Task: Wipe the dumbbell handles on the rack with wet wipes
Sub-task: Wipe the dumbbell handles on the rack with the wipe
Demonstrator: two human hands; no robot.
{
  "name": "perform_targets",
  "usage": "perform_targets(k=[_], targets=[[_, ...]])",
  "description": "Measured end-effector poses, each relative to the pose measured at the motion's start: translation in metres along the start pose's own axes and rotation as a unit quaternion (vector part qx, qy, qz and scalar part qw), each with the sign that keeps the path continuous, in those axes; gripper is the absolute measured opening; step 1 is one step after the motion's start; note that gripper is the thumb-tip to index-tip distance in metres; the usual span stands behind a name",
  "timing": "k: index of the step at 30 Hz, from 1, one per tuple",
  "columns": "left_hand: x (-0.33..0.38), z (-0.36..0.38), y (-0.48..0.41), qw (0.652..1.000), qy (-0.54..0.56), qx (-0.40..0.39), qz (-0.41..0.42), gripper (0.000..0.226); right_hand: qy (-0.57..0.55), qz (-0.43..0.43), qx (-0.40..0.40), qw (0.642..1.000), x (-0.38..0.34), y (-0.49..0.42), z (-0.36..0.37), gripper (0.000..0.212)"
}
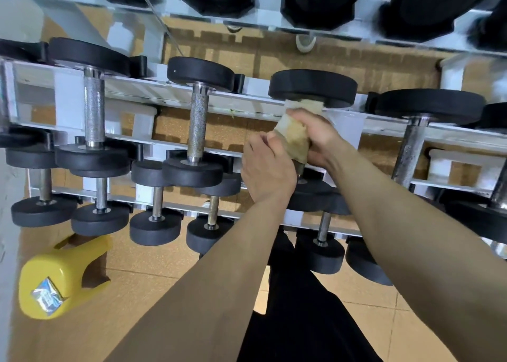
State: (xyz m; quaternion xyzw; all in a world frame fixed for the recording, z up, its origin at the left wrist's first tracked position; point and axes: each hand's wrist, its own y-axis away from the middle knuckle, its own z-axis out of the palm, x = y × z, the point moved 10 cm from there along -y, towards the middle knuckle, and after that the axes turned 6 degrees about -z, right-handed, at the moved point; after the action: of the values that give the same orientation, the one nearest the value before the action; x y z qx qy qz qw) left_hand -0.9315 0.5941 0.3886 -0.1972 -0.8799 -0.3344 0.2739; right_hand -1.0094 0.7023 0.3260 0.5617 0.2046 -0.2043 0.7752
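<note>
dumbbell (312, 87), black round heads, middle tier of rack (153, 90), third from left among those seen whole. lies across the two white rails, far head on the back rail, near head mostly hidden under the forearms. no marking can be made out on the heads.

handle: wrapped all round in wipe (295, 139), so the metal barely shows. wipe is tan and stained, with a paler bunched end just under the far head.

left hand (267, 167): back turned up, set at the near end of the handle, thumb laid against the wipe's edge, fingers curling down round the wrapped bar and out of sight.

right hand (315, 139): comes in from the right, fingers curled over the top of the wipe, clamped on the wrapped bar. the two hands sit together, touching across the wipe; both forearms bare.

neighbours, same tier: knurled bar (197, 123) just left, longer knurled bar (94, 109) further left, spotted dull bar (408, 153) to the right. smaller dumbbells on the tier below; larger black heads on the tier above.

stool (63, 268): yellow plastic, on the tiled floor (153, 276) at lower left, near the rack's end.

packet (46, 296): silvery blue foil, lying on the stool's top; its print is too small to read.

trousers (299, 320): black, between the forearms.
</note>
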Motion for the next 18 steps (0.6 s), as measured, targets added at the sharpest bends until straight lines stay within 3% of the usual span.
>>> perform_targets(k=[3, 7, 10, 14, 18], targets=[[0.002, -0.002, 0.000, 1.000, 0.001, 0.004, 0.001, 0.033, -0.046, 0.058, -0.081, 0.994, 0.023, 0.003, 0.004, 0.024], [0.001, 0.000, -0.001, 1.000, -0.001, 0.001, -0.002, 0.036, 0.035, 0.036, -0.085, 0.995, 0.036, 0.012, -0.002, 0.019], [0.002, -0.002, 0.000, 1.000, 0.002, 0.002, -0.002, 0.036, 0.170, -0.002, -0.009, 0.985, 0.033, 0.012, -0.017, 0.028], [0.000, 0.000, -0.001, 1.000, 0.003, 0.005, 0.002, 0.035, 0.383, -0.064, 0.129, 0.913, 0.012, 0.027, -0.033, 0.024], [-0.002, 0.001, -0.001, 1.000, 0.003, 0.004, 0.003, 0.034, 0.366, -0.152, 0.220, 0.891, -0.023, 0.032, -0.023, 0.018]])
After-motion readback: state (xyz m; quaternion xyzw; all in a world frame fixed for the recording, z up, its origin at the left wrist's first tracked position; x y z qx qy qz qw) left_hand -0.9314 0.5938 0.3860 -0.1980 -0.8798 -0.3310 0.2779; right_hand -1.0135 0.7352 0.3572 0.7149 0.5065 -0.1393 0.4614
